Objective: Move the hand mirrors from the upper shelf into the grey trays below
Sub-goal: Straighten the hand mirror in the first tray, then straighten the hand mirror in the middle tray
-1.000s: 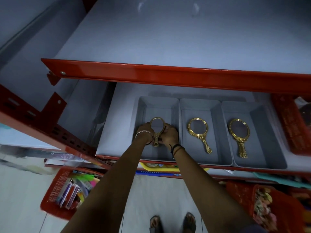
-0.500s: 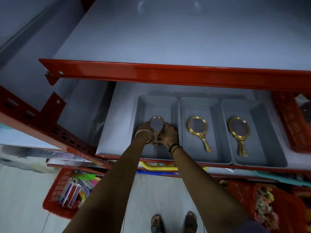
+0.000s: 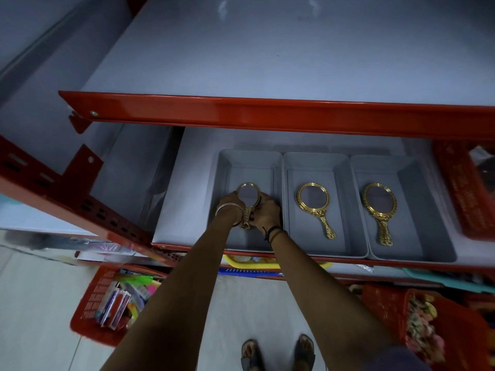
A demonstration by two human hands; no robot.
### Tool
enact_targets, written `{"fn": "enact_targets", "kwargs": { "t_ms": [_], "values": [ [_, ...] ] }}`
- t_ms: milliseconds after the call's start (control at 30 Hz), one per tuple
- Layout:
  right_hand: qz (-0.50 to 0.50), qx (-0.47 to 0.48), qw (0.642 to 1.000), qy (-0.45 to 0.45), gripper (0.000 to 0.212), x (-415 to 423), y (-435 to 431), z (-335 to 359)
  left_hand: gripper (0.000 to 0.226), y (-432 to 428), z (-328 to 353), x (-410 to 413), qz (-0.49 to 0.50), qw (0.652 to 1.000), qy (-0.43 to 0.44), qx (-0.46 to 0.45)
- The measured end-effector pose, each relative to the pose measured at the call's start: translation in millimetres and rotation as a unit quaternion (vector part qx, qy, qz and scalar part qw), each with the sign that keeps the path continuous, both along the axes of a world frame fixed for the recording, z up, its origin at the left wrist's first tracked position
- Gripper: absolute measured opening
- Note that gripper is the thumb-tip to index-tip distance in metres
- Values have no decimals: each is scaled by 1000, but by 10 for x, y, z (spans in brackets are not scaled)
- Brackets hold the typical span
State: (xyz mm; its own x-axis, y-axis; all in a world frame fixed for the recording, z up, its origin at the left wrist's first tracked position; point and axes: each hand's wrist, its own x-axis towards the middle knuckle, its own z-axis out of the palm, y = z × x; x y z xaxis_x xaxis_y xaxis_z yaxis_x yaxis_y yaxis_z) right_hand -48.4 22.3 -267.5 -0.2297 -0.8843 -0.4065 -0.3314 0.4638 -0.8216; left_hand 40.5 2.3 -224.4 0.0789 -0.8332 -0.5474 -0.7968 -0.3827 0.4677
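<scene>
Both the left hand (image 3: 231,207) and right hand (image 3: 266,212) have fingers closed around an ornate gold oval hand mirror (image 3: 248,200). It sits in the leftmost grey plastic tray (image 3: 250,160).

Both hands, left hand (image 3: 232,207) and right hand (image 3: 266,213), grip a gold hand mirror (image 3: 248,200) inside the leftmost grey tray (image 3: 222,178). Adjacent trays each contain one mirror.

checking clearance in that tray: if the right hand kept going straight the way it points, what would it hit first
The right hand points toward the back of the left grey tray, gripping the mirror with the left hand. Beyond the mirror, the tray floor looks bare, so the tray's back wall would probably come first, though depth is hard to judge.
</scene>
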Motion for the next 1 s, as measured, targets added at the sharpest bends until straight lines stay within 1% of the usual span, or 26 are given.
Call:
{"fn": "enact_targets", "kwargs": {
  "t_ms": [67,133,200,267,367,467,500,533,567,633,700,767,833,900,1000],
  "values": [
    [8,3,1000,24,54,-12,-10,-36,45,-1,10,9,0,1000,-4,3],
    [8,8,999,30,51,-8,-2,0,43,9,35,4,-5,1000,-8,8],
    [9,9,999,46,41,-8,28,74,43,22,61,8,-7,1000,-22,9],
    [-7,13,998,61,28,-6,62,161,42,22,84,13,11,999,-31,-9],
    [-26,1,999,28,31,-55,121,376,34,0,165,9,60,996,-23,-67],
    [-25,-45,998,-42,31,-275,229,584,32,30,329,-79,78,988,19,-133],
    [-34,-58,996,-66,28,-386,275,639,33,62,380,-135,75,985,37,-154],
    [-42,-67,994,-70,21,-515,322,677,33,98,413,-203,71,981,60,-170],
    [-50,-80,994,-58,16,-668,378,726,33,141,443,-303,66,976,91,-187],
    [-61,-90,994,21,15,-1007,489,779,36,247,442,-539,60,964,159,-205],
    [-63,-74,987,124,19,-1323,582,780,29,357,378,-776,47,962,191,-190],
    [-42,-30,983,179,20,-1573,638,756,25,470,345,-1053,22,965,208,-155],
    [3,26,978,206,22,-1682,631,692,26,600,337,-1292,-16,975,197,-98],
    [48,56,973,220,24,-1705,580,627,27,671,285,-1453,-55,986,146,-63],
    [74,86,969,218,25,-1695,486,582,28,678,231,-1576,-55,992,113,-13]
  ]
}}
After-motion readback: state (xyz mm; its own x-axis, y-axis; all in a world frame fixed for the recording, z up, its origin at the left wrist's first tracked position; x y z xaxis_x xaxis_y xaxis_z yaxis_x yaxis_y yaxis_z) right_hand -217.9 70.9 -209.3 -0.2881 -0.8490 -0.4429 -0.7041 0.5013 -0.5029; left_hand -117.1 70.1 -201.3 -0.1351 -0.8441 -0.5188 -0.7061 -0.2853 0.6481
